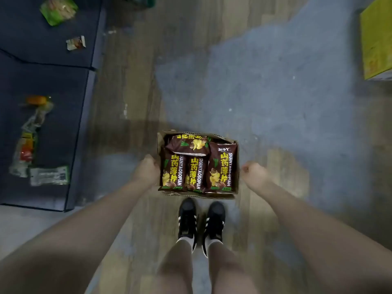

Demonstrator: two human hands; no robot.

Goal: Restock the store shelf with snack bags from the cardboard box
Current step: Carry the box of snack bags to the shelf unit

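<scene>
I'm seeing the yellow carton running off the right edge, and the shelf packets blurring beyond reading.

Both arms down and forward, hands level with each other.
Left hand fingers curled, knuckles up; grip contact not visible. Right hand a loose fist, holding nothing, apart from the left. Forearms bare.

Cardboard box: matt brown, edges rough and torn. Snack bags: glossy brown plastic film, printed. Floor: wood-look planks, worn through to dull grey patches. Shelf: dark, matt. Shoes: smooth black.
</scene>
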